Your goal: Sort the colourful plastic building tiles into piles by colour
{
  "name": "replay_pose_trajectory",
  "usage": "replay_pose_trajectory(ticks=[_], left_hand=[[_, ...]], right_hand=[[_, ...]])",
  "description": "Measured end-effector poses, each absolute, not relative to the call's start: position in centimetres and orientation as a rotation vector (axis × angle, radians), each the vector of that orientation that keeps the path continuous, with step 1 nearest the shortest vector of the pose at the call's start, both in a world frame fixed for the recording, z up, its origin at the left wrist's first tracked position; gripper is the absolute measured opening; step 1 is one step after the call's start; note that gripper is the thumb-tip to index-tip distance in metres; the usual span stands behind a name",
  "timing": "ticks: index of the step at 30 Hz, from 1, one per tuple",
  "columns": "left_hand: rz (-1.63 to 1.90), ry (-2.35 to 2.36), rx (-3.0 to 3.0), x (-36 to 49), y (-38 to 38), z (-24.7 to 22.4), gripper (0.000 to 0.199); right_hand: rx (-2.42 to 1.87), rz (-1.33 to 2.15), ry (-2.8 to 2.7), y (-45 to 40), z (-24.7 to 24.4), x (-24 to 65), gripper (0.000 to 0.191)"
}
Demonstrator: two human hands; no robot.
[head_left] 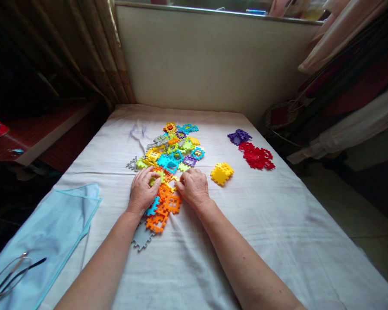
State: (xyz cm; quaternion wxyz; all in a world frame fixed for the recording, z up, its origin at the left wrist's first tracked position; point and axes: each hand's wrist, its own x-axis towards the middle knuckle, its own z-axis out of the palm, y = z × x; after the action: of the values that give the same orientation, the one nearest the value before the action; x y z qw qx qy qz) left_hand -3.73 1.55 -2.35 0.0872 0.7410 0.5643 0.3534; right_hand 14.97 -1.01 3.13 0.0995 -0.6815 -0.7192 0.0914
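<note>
Flat interlocking plastic tiles with notched edges lie in a long mixed heap on the sheet. My left hand [142, 190] is at the heap's left side, its thumb and fingers closed on the edge of a lime green tile [161, 177]. From the right, my right hand [193, 187] pinches a yellow open-framed tile [172, 184] at the heap's edge. Orange tiles [173, 203], a light blue tile [153, 206] and a grey tile [142, 234] lie just below the hands. Beyond my fingers are blue tiles [168, 162] and a purple tile [189, 161].
Right of the heap sit a yellow stack [222, 173], a purple pile [239, 136] and a red pile [257, 156] of tiles. A light blue cloth [61, 224] bears eyeglasses [16, 275] at the left. Curtains [93, 47] and a low wall [207, 60] border the bed.
</note>
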Motion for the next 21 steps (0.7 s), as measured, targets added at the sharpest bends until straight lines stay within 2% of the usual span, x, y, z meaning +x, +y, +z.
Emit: replay_pose_trajectory(ticks=[11,21], left_hand=[[1.022,1.692,2.2,-3.8,1.5,-2.3,0.021],[1.041,1.674,2.183,-3.6,1.5,-2.0,0.023]], right_hand=[[-2.134,0.26,-2.08,-0.5,4.3,16.2,0.025],[-2.475,0.204,-1.573,-0.3,6.2,27.2,0.028]])
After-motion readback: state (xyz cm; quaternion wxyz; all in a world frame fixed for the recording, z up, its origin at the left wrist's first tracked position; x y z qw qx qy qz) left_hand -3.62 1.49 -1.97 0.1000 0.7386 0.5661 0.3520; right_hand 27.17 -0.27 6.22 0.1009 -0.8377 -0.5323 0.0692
